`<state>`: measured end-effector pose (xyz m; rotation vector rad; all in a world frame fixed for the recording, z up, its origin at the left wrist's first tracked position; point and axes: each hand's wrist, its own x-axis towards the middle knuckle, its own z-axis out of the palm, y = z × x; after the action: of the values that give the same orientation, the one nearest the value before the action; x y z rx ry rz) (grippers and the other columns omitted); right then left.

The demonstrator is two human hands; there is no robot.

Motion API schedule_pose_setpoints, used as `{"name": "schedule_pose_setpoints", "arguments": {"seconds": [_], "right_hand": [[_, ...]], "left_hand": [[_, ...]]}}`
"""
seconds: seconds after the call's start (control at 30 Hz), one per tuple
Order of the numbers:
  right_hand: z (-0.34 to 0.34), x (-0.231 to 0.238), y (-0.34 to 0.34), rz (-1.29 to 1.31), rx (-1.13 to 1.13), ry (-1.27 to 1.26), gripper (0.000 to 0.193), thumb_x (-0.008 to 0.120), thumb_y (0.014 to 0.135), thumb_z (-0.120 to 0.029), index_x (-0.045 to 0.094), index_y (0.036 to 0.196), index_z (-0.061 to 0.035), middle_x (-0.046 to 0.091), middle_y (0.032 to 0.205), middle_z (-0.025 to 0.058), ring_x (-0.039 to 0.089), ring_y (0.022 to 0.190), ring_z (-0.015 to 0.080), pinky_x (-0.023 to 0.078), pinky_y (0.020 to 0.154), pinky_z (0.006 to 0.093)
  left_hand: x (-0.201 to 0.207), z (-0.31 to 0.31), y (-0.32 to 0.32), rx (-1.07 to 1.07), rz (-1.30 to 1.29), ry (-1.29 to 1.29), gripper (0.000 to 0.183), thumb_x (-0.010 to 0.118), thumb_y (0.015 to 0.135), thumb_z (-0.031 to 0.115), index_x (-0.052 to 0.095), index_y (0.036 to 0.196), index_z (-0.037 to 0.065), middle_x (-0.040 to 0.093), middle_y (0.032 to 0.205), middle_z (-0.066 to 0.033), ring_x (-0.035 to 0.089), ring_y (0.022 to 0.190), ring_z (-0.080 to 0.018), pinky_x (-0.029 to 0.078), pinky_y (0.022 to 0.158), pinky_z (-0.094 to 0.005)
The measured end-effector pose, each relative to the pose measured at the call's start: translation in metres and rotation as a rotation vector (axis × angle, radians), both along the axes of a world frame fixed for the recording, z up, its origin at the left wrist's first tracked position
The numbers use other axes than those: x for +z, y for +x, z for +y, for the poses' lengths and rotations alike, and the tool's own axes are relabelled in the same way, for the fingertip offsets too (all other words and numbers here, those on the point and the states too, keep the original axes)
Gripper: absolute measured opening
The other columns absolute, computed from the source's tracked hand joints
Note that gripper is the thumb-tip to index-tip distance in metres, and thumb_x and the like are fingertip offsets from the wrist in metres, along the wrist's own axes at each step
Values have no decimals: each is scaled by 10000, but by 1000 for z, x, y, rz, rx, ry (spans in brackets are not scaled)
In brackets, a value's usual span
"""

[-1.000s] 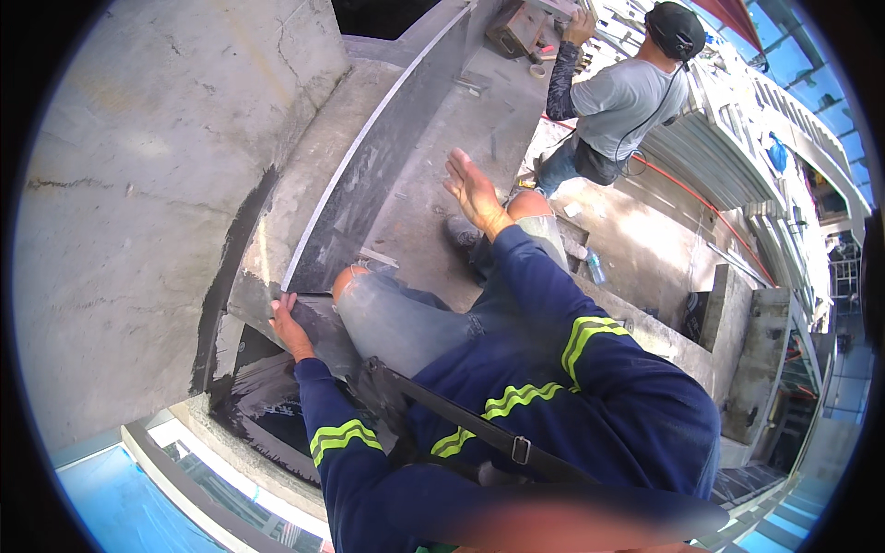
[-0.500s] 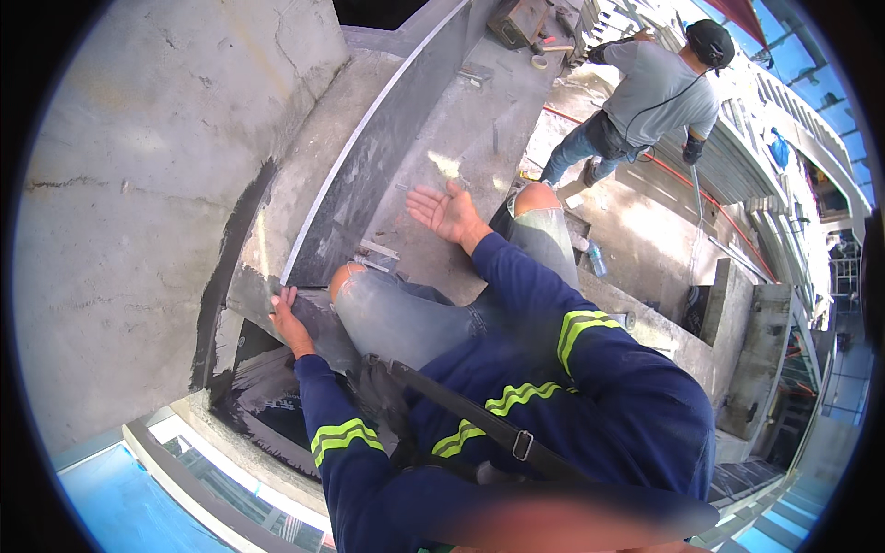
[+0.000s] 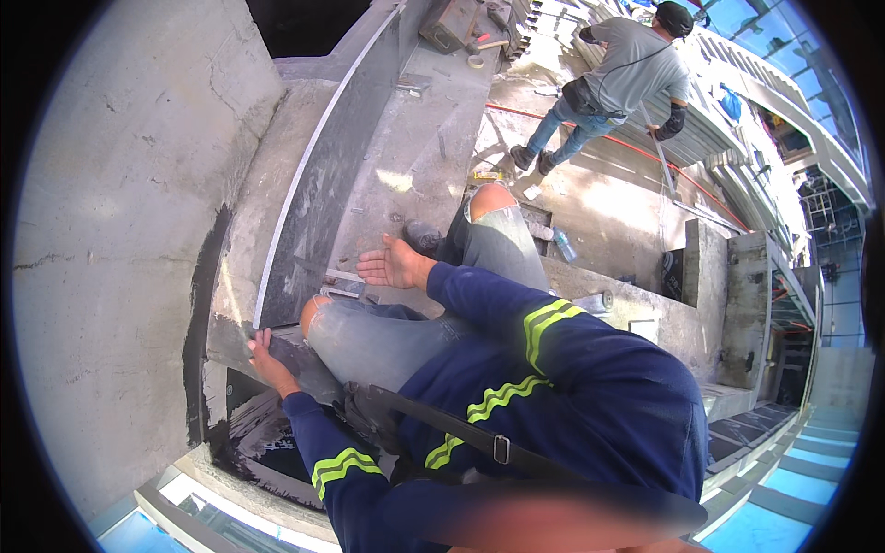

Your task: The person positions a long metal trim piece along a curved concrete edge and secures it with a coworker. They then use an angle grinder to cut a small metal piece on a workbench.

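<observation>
The dark panel (image 3: 334, 189) runs ahead of the left hand (image 3: 269, 366), whose grip is unclear; with the right hand (image 3: 398, 264) spread and empty, a bump might tip it.

Rough matt concrete wall (image 3: 129, 230), dusty matt dark panel (image 3: 327, 189), faded denim jeans (image 3: 378, 346).

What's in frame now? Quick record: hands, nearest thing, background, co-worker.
left hand: at the near end of the dark panel; fingertips seem to touch its corner, exact contact unclear
right hand: open, fingers extended, holding nothing
nearest thing: dark panel, long, pale along its upper edge, running away from the left hand
background: tape roll; clear bottle; red hose or cable
co-worker: standing, grey shirt, black cap
</observation>
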<state>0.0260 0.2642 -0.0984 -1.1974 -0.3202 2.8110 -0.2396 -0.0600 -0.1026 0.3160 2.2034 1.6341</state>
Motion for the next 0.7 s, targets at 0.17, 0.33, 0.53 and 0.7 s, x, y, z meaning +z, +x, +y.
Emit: {"name": "schedule_pose_setpoints", "arguments": {"seconds": [0.17,0.33,0.53,0.7], "right_hand": [[114,53,13,397,-557,207,861,182,1165,-629,445,1599,68,550,1598,281,551,1481,426,470,1230,520],[198,96,47,573,-877,444,808,170,1182,-576,437,1607,57,535,1621,268,513,1518,432,474,1235,524],[17,-1,-2,88,-269,94,928,155,1142,-693,495,1566,59,534,1617,278,532,1498,404,456,1225,527],[-8,-27,-8,7,32,55,964,140,1134,-704,461,1586,85,518,1629,276,510,1514,405,437,1239,530]], "left_hand": [[1,1,0,11,5,-30,882,291,1159,657,561,1552,-86,743,1422,-140,565,1409,-236,236,1312,-401],[5,6,6,46,0,1,869,288,1166,640,591,1522,-92,755,1401,-139,561,1411,-235,219,1318,-417],[7,6,8,39,-9,16,870,292,1168,636,600,1507,-103,759,1391,-143,563,1411,-240,227,1315,-414],[5,3,3,20,-28,30,845,289,1176,610,589,1514,-104,751,1408,-145,556,1427,-234,186,1326,-409]]}}
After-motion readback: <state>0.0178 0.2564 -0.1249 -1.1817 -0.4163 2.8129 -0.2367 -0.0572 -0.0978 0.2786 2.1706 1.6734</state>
